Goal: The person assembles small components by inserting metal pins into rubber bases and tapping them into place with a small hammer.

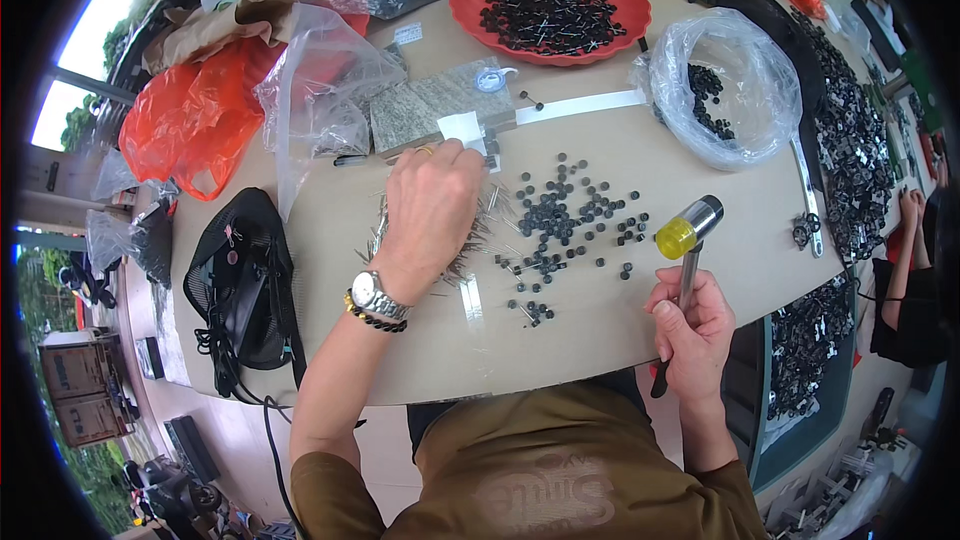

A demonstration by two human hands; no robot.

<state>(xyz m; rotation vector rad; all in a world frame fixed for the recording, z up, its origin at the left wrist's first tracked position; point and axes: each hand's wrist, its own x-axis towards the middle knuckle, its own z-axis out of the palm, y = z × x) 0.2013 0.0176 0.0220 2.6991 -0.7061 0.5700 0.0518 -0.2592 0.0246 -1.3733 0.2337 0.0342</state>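
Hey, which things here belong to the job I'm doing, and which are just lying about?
Likely part of the job:
- hammer in your right hand
- thin metal pins by your left hand
- loose black caps
- grey block

Seemingly just lying about:
- black mesh bag
- red plastic bag

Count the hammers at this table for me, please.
1: the hammer is in the person's right hand, near the table's right side. Others could be hidden, perhaps under the plastic bags.
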